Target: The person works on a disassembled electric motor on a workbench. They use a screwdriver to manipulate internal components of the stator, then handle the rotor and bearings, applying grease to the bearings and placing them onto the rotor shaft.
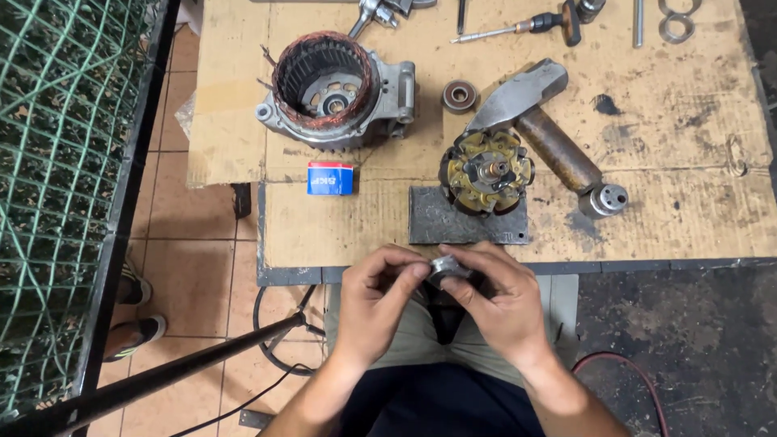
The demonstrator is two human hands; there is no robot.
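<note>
Pinching the small metal bearing [447,269] between the fingertips of our left hand [375,303] and right hand [500,301], both closed on it at six o'clock of the rotor [486,172], we judged the round, grey, greasy-looking ring could slip floorward.

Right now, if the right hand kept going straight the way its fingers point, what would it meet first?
The right hand points left, toward the small round grey metal part pinched between both hands. It already touches that part; right behind it come the left hand's fingertips. Depth looks shared, though one view cannot confirm it.
</note>
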